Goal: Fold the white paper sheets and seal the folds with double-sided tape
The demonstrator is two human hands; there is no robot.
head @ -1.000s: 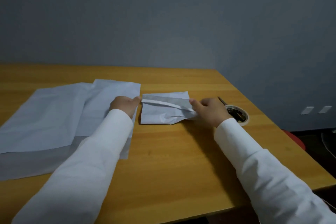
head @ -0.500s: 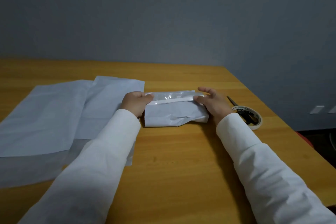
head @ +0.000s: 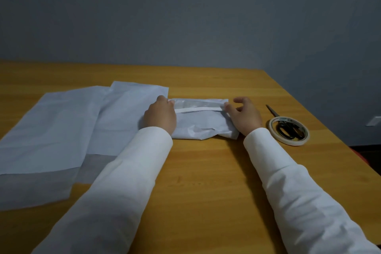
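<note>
Left hand: my left hand [head: 159, 116] rests on the left end of the folded paper [head: 203, 123], fingers curled over its far edge; I judge it pins that end so the fold cannot spring open.
Right hand: my right hand [head: 244, 116] sits at the right end, thumb and a fingertip touching the end of the tape strip [head: 198, 109], the other fingers loose and lifted; whether it truly pinches the strip I cannot tell.
Folded paper: it lies on the bench [head: 206, 171] between my hands, the strip running along its fold near the far edge, which I read as the seal being pressed or peeled.
Spare sheets: the flat white sheets [head: 61, 130] lie overlapped just left of it, close for the next fold.
Tools: the tape roll [head: 289, 133] lies just right of my right hand, with scissors [head: 285, 127] lying across it, both within easy reach.
</note>
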